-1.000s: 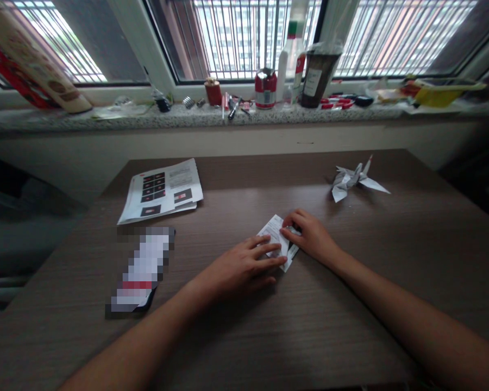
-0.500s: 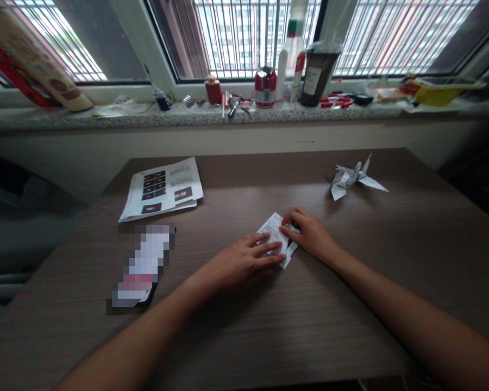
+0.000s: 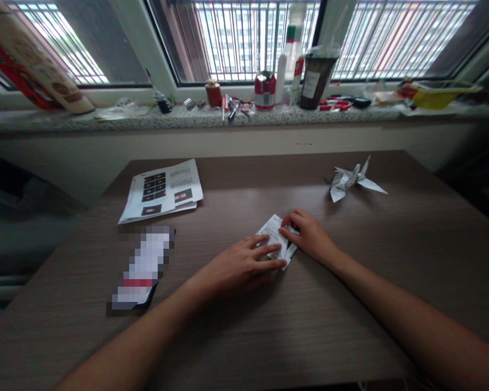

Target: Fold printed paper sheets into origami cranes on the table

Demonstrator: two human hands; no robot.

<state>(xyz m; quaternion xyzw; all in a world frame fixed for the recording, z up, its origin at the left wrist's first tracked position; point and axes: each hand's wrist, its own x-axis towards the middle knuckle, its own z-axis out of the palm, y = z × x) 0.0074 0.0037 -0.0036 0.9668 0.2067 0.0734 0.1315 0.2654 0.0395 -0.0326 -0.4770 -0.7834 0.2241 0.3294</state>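
A small folded paper (image 3: pixel 274 228) with print on it lies near the middle of the brown worktop (image 3: pixel 236 342), under and between the two hands. The left hand (image 3: pixel 242 263) rests palm down at its left and near side, the fingers straight and a little apart, their tips on the paper. The right hand (image 3: pixel 312 233) is at the right side of the paper, its fingers curled, with thumb and forefinger tips close together on it; I cannot tell whether they pinch a layer. A narrow flap shows below the right hand.

On the left of the worktop lies a phone (image 3: pixel 146 260), its screen blurred out, and just beyond it a few printed sheets (image 3: pixel 179 179) in a loose stack. A folded paper bird (image 3: pixel 352 177) sits at the far right, well apart from the hands.

Beyond the worktop, a stone windowsill (image 3: pixel 146 123) carries a red can (image 3: pixel 265 89), a dark cup (image 3: pixel 317 81) to the can's right and a yellow tray (image 3: pixel 436 99) farther right.
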